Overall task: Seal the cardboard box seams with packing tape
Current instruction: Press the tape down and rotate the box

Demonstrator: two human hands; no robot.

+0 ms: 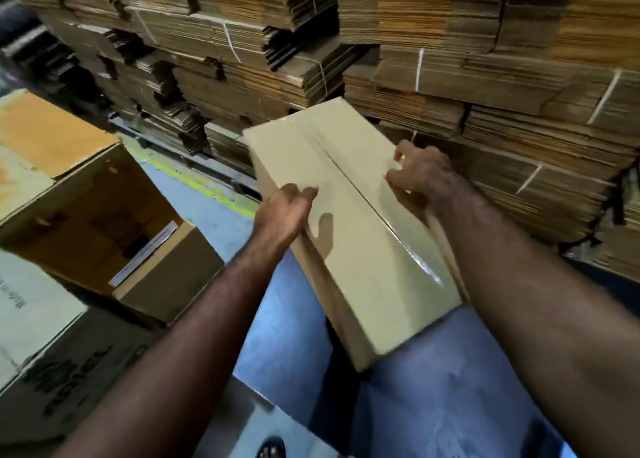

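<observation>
- Head view: the cardboard box (349, 222) is up off the floor, tilted, held between both hands in front of the bundled flat cartons (485, 87).
- Clear tape (408, 246) shines along its centre seam.
- Left hand (284, 215) grips the left edge, thumb on top.
- Right hand (422, 173) clutches the right edge, fingers curled over.
- An open carton (114, 222) sits on the floor, left.

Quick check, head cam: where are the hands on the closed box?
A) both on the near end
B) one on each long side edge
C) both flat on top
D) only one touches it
B: the left hand grips the left long edge of the cardboard box and the right hand grips the right edge, on either side of the taped centre seam.
</observation>
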